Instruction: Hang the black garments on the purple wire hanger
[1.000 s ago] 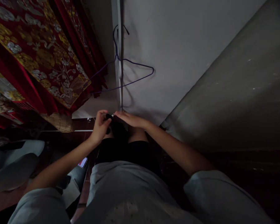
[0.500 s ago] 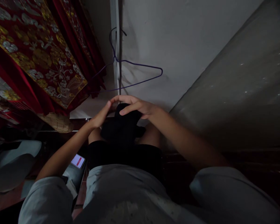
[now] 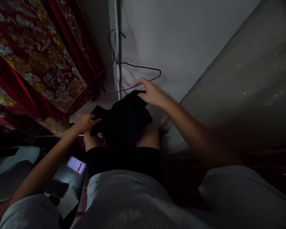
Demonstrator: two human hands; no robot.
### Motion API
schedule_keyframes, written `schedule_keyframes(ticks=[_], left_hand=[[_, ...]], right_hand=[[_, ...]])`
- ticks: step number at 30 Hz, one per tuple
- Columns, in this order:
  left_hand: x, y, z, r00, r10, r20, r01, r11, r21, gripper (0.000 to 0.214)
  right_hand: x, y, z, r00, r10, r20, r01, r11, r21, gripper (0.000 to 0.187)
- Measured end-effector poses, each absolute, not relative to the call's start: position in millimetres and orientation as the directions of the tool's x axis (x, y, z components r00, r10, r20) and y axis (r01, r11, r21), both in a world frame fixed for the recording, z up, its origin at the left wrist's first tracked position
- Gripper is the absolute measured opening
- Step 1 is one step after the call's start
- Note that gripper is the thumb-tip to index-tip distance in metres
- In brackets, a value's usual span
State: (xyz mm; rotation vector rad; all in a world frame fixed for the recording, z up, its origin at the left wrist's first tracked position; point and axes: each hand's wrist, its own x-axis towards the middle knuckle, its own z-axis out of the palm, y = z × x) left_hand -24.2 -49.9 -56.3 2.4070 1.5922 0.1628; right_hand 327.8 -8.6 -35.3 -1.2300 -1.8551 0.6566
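A black garment (image 3: 124,119) is stretched between my two hands in front of my knees. My left hand (image 3: 85,123) grips its lower left corner, fingers closed on the cloth. My right hand (image 3: 151,93) pinches its upper right edge, up near the bottom bar of a purple wire hanger (image 3: 135,68) that hangs on the white wall. The cloth sags in the middle over my bare knees.
A red and gold embroidered cloth (image 3: 33,54) hangs at the left. A lit phone (image 3: 75,164) and a dark phone (image 3: 56,188) lie on a dark surface at lower left. A grey slanted panel (image 3: 240,82) fills the right side.
My hands were together on a small bunched black item; they have since lifted and moved apart, spreading the black garment open. My right hand rose toward the hanger.
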Motion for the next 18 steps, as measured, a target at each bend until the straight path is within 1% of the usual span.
schedule_keyframes(ticks=[2,3,5,7,8,10,12,14,15,18], left_hand=[[-26,-56,-44,0.340,0.940,0.017,0.893,-0.328,0.309,0.050],[-26,-58,-40,0.314,0.949,0.028,0.898,-0.306,0.316,0.051],[-26,-62,-35,0.263,0.965,0.022,0.920,-0.258,0.295,0.051],[-25,-61,-34,0.219,0.975,0.019,0.942,-0.217,0.254,0.052],[-25,-60,-35,0.210,0.978,0.017,0.945,-0.207,0.254,0.053],[-25,-54,-36,0.203,0.979,0.013,0.935,-0.198,0.293,0.052],[-25,-47,-35,0.201,0.979,0.040,0.922,-0.203,0.329,0.048],[-23,-40,-32,0.225,0.965,0.132,0.908,-0.257,0.330,0.040],[-21,-37,-30,0.249,0.945,0.211,0.896,-0.308,0.320,0.035],[-10,-28,-17,0.314,0.812,0.492,0.830,-0.487,0.273,0.024]], right_hand=[[315,10,-48,-0.199,0.890,0.410,0.520,0.450,-0.726,0.049],[308,18,-54,-0.196,0.887,0.418,0.531,0.454,-0.715,0.048],[298,30,-63,-0.190,0.906,0.379,0.568,0.416,-0.710,0.035],[295,37,-67,-0.153,0.933,0.324,0.632,0.345,-0.694,0.016],[296,38,-66,-0.124,0.943,0.310,0.660,0.312,-0.683,0.014],[303,36,-61,-0.063,0.950,0.305,0.685,0.263,-0.680,0.025],[311,32,-53,-0.013,0.951,0.310,0.682,0.235,-0.693,0.033],[317,28,-46,0.007,0.953,0.303,0.668,0.221,-0.710,0.039],[319,25,-43,0.006,0.955,0.295,0.656,0.219,-0.722,0.040],[317,17,-39,-0.021,0.960,0.280,0.593,0.238,-0.770,0.040]])
